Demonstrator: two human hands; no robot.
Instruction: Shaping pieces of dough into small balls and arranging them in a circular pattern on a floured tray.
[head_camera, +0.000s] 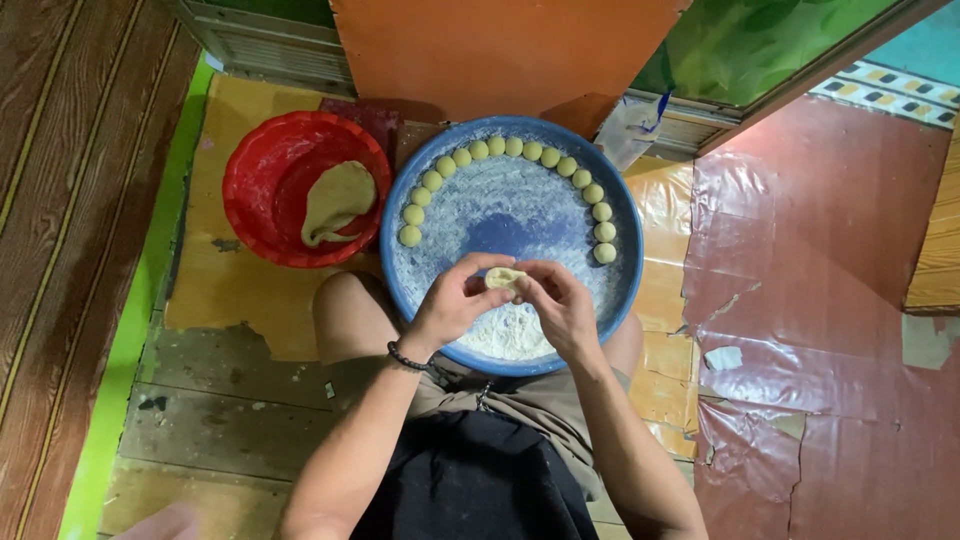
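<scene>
We are pinching a small piece of dough between both hands over the blue tray, just above the flour heap. Our left hand is cupping it from one side, our right hand closing narrowly on the other. We are judging that gentle, even pressure should match the dough balls lining the rim.

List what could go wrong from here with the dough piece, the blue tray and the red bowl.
1. Both hands, left hand and right hand, pinch the dough piece above the flour pile; it might drop in and get over-floured.
2. The blue tray seems to rest on the knees, so it could tip and roll the dough balls.
3. The dough in the red bowl lies uncovered and may dry.
</scene>
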